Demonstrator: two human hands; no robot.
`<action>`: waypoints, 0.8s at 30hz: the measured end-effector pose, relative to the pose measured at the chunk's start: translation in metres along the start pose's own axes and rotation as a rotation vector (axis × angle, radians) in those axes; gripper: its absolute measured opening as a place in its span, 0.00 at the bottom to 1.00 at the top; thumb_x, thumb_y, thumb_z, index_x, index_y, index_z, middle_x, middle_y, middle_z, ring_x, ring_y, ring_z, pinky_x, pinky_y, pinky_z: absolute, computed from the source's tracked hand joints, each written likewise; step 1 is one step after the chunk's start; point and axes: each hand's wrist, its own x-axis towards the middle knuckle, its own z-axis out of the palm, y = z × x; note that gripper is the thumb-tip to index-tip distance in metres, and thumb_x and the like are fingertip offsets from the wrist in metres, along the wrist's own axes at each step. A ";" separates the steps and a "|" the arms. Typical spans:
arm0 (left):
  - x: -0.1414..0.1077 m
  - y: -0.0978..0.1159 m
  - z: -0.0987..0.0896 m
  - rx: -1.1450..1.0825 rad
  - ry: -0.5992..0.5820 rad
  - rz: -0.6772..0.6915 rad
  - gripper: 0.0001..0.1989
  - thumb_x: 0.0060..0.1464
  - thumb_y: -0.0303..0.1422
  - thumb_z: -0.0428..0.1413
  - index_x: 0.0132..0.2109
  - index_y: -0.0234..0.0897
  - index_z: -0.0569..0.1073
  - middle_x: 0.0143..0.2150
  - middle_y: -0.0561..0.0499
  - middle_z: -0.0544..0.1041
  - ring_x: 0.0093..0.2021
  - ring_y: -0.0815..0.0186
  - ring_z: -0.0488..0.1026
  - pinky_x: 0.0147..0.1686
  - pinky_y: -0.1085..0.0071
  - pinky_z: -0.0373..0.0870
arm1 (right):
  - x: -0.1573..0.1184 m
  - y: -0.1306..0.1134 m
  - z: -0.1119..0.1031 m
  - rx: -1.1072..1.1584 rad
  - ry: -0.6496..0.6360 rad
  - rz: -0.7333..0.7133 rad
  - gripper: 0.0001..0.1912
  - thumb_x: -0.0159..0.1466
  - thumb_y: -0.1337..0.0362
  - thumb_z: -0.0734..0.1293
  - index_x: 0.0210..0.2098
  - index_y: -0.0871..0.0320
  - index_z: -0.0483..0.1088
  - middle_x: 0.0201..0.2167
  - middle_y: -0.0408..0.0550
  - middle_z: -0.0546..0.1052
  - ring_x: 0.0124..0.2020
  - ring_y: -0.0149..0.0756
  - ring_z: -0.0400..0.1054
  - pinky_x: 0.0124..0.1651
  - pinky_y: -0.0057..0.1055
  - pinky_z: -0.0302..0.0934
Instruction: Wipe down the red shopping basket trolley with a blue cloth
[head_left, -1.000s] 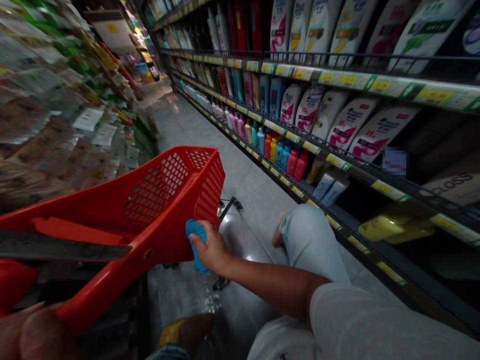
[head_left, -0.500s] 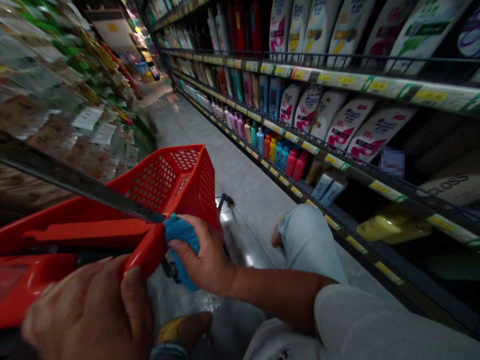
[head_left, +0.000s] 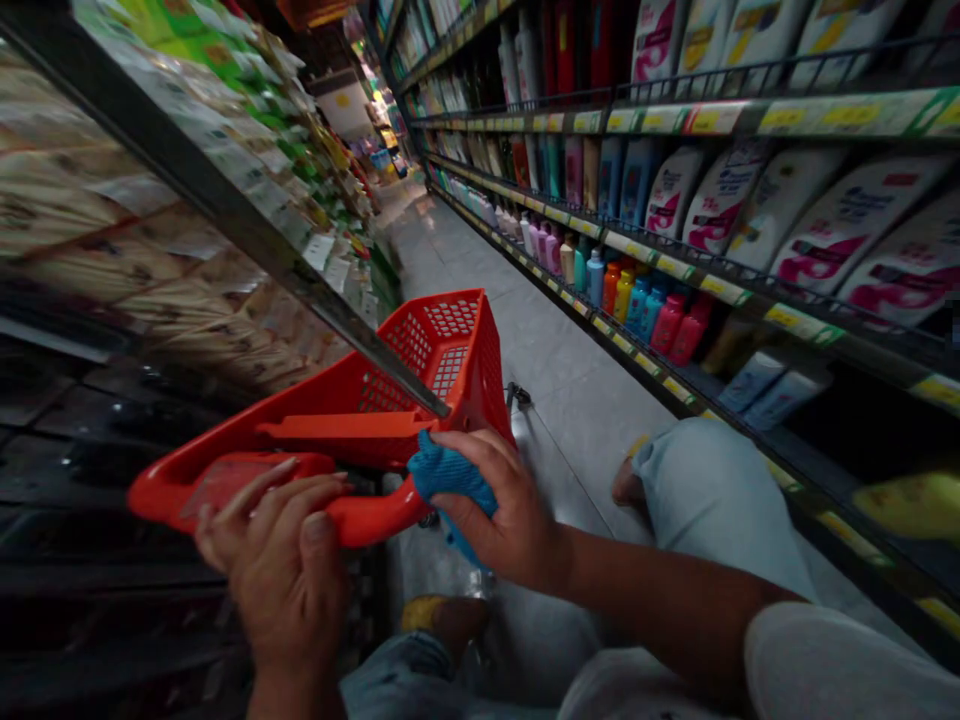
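Note:
A red plastic shopping cart (head_left: pixel 300 440) stands in front of me with its perforated basket pointing up the aisle. My left hand (head_left: pixel 285 560) rests over the left part of its red handle (head_left: pixel 375 515), fingers curled across it. A crumpled blue cloth (head_left: pixel 454 480) is pinched between the thumb and fingers of my right hand (head_left: pixel 517 510). This cloth touches the right end of the handle, near the cart's corner. A grey metal pole (head_left: pixel 300 270) slants from that corner to the upper left. My left palm and the handle's underside are hidden.
Shelves (head_left: pixel 675 270) of shampoo and other bottles run along the right, with wire guards and price tags. Stacked packaged goods (head_left: pixel 172 250) line the left. Tiled floor (head_left: pixel 555 340) stretches between them. My bent knee (head_left: pixel 720 490) is close to the lower right shelf.
The view has turned left, so the cart and shelves sit further right. My left hand lies farther forward on the handle. The blue cloth is still in my right hand at the handle's end.

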 end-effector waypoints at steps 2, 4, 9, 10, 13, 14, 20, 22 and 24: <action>-0.003 0.001 -0.001 0.044 -0.008 0.081 0.21 0.67 0.41 0.42 0.39 0.40 0.76 0.40 0.45 0.80 0.59 0.50 0.69 0.67 0.36 0.47 | 0.003 0.014 -0.001 -0.001 0.070 0.062 0.20 0.69 0.58 0.64 0.60 0.49 0.67 0.53 0.50 0.77 0.54 0.40 0.73 0.58 0.43 0.69; -0.005 0.001 -0.002 0.058 -0.009 0.101 0.18 0.68 0.39 0.42 0.40 0.42 0.76 0.41 0.46 0.80 0.60 0.52 0.69 0.67 0.38 0.47 | 0.005 0.024 0.001 -0.012 0.164 0.169 0.19 0.69 0.58 0.64 0.58 0.52 0.68 0.52 0.52 0.78 0.53 0.41 0.74 0.58 0.44 0.69; -0.006 0.007 0.000 0.055 0.016 0.089 0.17 0.68 0.37 0.42 0.40 0.43 0.75 0.40 0.45 0.80 0.58 0.52 0.69 0.66 0.38 0.47 | -0.009 -0.007 -0.001 -0.003 0.020 0.038 0.22 0.69 0.59 0.64 0.62 0.46 0.64 0.53 0.50 0.77 0.53 0.40 0.74 0.57 0.41 0.70; -0.006 0.009 0.001 0.058 0.016 0.090 0.17 0.67 0.36 0.42 0.40 0.43 0.75 0.41 0.45 0.80 0.58 0.52 0.69 0.66 0.38 0.47 | -0.011 -0.013 -0.003 0.008 -0.028 -0.020 0.22 0.70 0.60 0.65 0.63 0.45 0.64 0.52 0.49 0.77 0.52 0.39 0.74 0.56 0.40 0.71; -0.007 0.017 0.002 0.071 -0.003 0.095 0.17 0.67 0.36 0.42 0.42 0.42 0.76 0.43 0.45 0.80 0.59 0.52 0.68 0.67 0.40 0.45 | -0.009 -0.009 -0.011 -0.008 0.014 -0.001 0.21 0.70 0.59 0.64 0.62 0.47 0.65 0.52 0.50 0.77 0.51 0.40 0.74 0.55 0.42 0.71; -0.008 0.019 0.003 0.073 -0.004 0.102 0.17 0.67 0.36 0.42 0.43 0.42 0.76 0.44 0.45 0.80 0.60 0.52 0.68 0.68 0.41 0.43 | -0.007 -0.003 -0.013 -0.027 0.074 0.060 0.20 0.70 0.59 0.64 0.61 0.49 0.66 0.51 0.50 0.78 0.51 0.41 0.75 0.55 0.43 0.71; -0.016 0.048 0.011 0.108 -0.063 0.138 0.17 0.67 0.35 0.42 0.52 0.43 0.74 0.50 0.45 0.80 0.62 0.53 0.66 0.69 0.43 0.38 | -0.003 -0.026 -0.030 -0.170 0.005 0.011 0.22 0.70 0.58 0.64 0.63 0.44 0.64 0.51 0.50 0.76 0.49 0.42 0.75 0.52 0.43 0.73; -0.018 0.059 0.012 0.120 -0.077 0.173 0.18 0.67 0.34 0.43 0.57 0.43 0.72 0.52 0.45 0.79 0.62 0.54 0.66 0.69 0.44 0.37 | 0.001 -0.044 -0.043 -0.282 -0.103 -0.097 0.22 0.71 0.56 0.63 0.64 0.43 0.64 0.47 0.51 0.76 0.45 0.43 0.75 0.46 0.41 0.74; -0.017 0.061 0.008 0.126 -0.126 0.238 0.20 0.66 0.34 0.45 0.62 0.44 0.69 0.56 0.45 0.77 0.63 0.55 0.66 0.70 0.47 0.40 | 0.011 -0.054 -0.059 -0.394 -0.154 -0.111 0.21 0.71 0.55 0.62 0.63 0.45 0.66 0.45 0.52 0.75 0.42 0.43 0.75 0.42 0.40 0.74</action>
